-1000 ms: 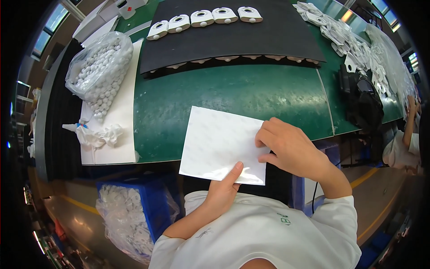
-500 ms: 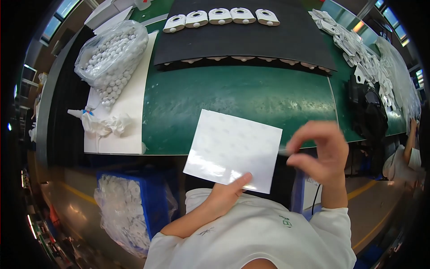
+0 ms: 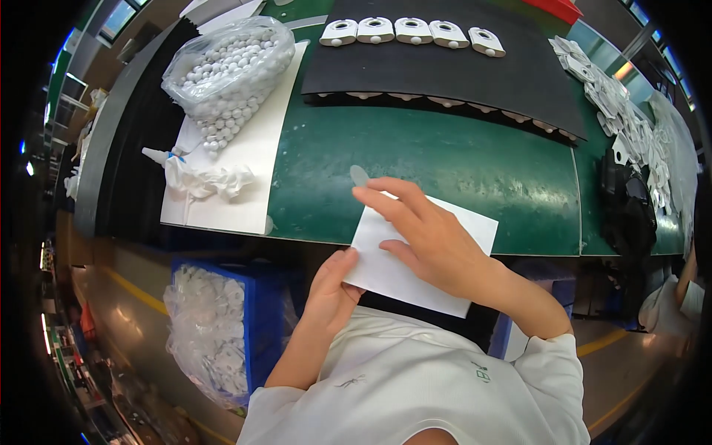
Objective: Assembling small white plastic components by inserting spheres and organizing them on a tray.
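A white sheet (image 3: 445,297) lies at an angle in front of my body, by the near edge of the green table. My left hand (image 3: 330,293) grips it at its left corner, with the thumb on top. Above the sheet reaches my right hand (image 3: 437,241), pointing left, its thumb apart from the longer fingers. A small translucent round piece (image 3: 359,176), like a clear sticker, is at the tips of its fingers; just how it is held there cannot be made out.
On the green table (image 3: 415,141), a black mat (image 3: 430,70) bears a row of several white oval-holed parts (image 3: 413,30). At left are a bag of white balls (image 3: 230,70), crumpled tissue (image 3: 208,180) and a nozzle (image 3: 156,155). White parts (image 3: 604,93) pile up right. Below stands a blue crate (image 3: 248,334).
My right hand has swung left over the sheet, and the translucent piece now shows at its fingertips. My left hand has shifted from the sheet's lower edge to its left corner.
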